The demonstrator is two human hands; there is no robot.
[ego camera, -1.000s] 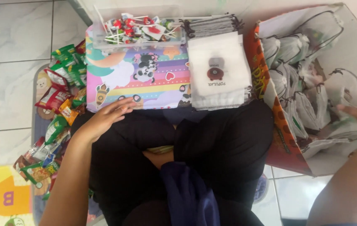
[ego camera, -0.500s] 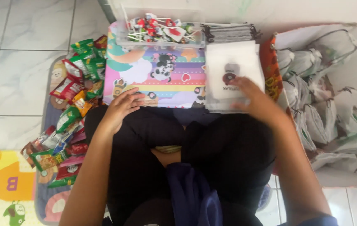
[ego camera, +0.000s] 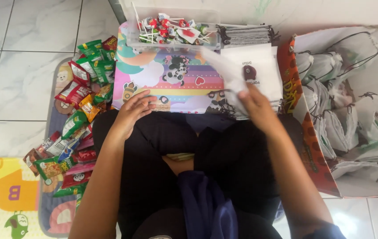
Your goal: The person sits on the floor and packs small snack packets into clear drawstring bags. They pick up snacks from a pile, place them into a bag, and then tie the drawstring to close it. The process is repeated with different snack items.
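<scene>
My right hand (ego camera: 254, 105) grips a white drawstring pouch (ego camera: 224, 71) and lifts it off the stack of white pouches (ego camera: 264, 73), which bear a dark round print. My left hand (ego camera: 133, 110) rests with fingers spread on the near edge of a colourful cartoon-printed board (ego camera: 175, 82) in front of my crossed legs in black trousers. A clear plastic tub of lollipops (ego camera: 173, 28) stands at the board's far edge.
Several snack packets (ego camera: 78, 106) lie heaped on a play mat at the left. A pile of grey pouches (ego camera: 246, 35) sits behind the white stack. An open cardboard box (ego camera: 352, 110) at the right holds several filled white drawstring bags. Tiled floor surrounds everything.
My right hand came from the box on the right to the white stack and has picked up the top pouch. My left hand stayed on the board's edge.
</scene>
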